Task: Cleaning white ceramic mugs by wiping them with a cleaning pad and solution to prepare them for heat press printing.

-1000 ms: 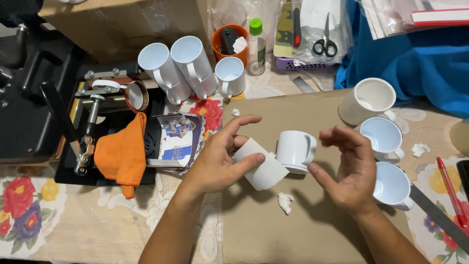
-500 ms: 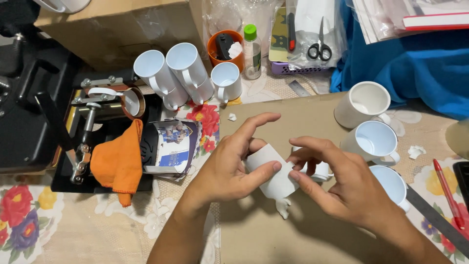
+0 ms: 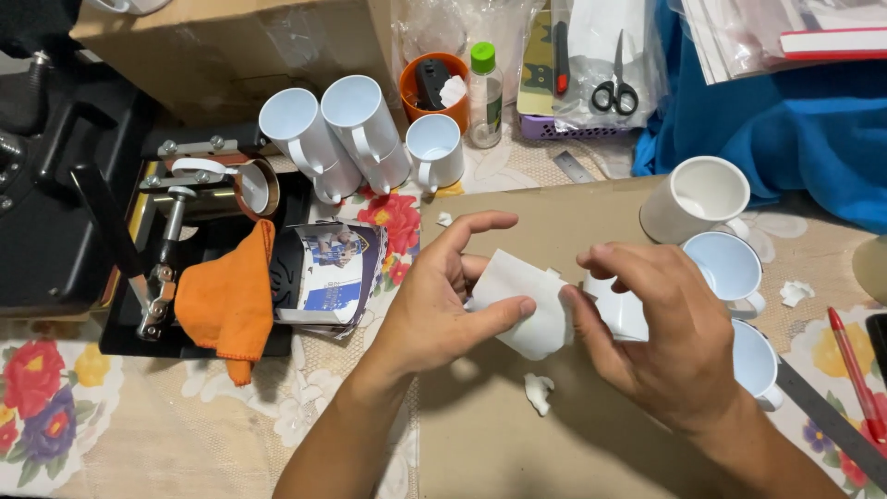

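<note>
My left hand (image 3: 434,296) grips a white mug wrapped in white paper (image 3: 522,300), thumb pressed on its side, above a brown cardboard sheet (image 3: 554,425). My right hand (image 3: 661,337) is at the mug's right end, fingertips touching the paper edge. Partly hidden behind my right hand stands another white mug (image 3: 617,310). A crumpled white scrap (image 3: 539,392) lies on the cardboard just below the wrapped mug.
Several white mugs (image 3: 707,199) stand to the right and at the back left (image 3: 360,129). A black mug press (image 3: 111,231) with an orange cloth (image 3: 226,300) and printed sheets (image 3: 328,273) sits left. Scissors (image 3: 614,88), a green-capped bottle (image 3: 483,83), a red pen (image 3: 855,370) and a metal ruler (image 3: 827,420) lie around.
My right hand has come in from the right onto the wrapped mug's end, now covering the second mug. My left hand has kept its hold on the wrapped mug.
</note>
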